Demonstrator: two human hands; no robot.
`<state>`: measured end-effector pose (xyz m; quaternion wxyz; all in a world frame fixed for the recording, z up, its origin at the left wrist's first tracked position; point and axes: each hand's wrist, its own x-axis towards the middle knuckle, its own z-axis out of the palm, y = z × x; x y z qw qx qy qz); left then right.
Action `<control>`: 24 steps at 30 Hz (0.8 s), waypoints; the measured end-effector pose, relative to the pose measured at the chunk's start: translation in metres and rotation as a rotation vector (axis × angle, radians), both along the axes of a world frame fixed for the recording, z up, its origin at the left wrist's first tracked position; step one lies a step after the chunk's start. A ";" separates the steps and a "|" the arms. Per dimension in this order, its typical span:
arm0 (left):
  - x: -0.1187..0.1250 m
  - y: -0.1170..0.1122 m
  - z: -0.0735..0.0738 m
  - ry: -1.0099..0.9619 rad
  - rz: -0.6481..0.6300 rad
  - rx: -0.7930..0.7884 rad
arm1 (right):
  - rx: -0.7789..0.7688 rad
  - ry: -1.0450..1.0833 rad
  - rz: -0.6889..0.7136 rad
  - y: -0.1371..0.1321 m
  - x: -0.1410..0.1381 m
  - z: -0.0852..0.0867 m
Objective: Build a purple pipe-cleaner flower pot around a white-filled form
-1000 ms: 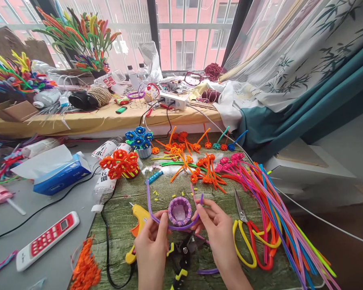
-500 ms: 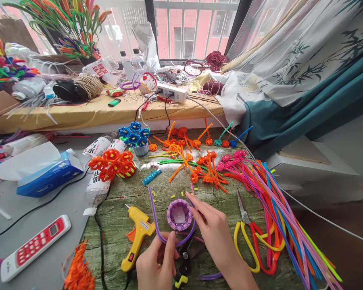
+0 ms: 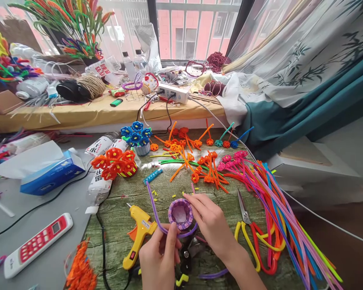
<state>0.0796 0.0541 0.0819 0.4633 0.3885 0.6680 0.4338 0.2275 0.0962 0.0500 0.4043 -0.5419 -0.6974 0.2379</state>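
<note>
My left hand [image 3: 161,251] pinches a purple pipe cleaner [image 3: 153,205] between thumb and fingers. Its free end points up and left, and the rest curves below a small round pot [image 3: 180,213] wrapped in purple and pink. At the pot's right side, my right hand [image 3: 210,219] has its fingers closed where the pipe cleaner's other end runs up; that end is mostly hidden. Under the hands lie black-handled pliers [image 3: 186,257], partly covered. A yellow glue gun [image 3: 140,233] lies left of my left hand, and scissors [image 3: 248,229] with yellow and red handles lie right of my right hand.
Orange pipe-cleaner flowers [image 3: 210,167] spread behind the pot. Pots of blue flowers [image 3: 136,135] and red-orange flowers [image 3: 115,163] stand back left beside plastic bottles [image 3: 98,187]. Loose pipe cleaners [image 3: 286,213] fan out at right. A black cord [image 3: 103,241] runs down the left.
The pipe cleaner's lower curve has come up closer to the pot, with my left thumb now at the pot's near edge. My right fingertips have shifted slightly left. The view has moved a little.
</note>
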 end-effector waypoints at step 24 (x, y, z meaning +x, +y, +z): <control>-0.036 0.022 -0.037 0.469 -0.315 0.154 | -0.196 0.130 0.093 0.021 0.004 0.015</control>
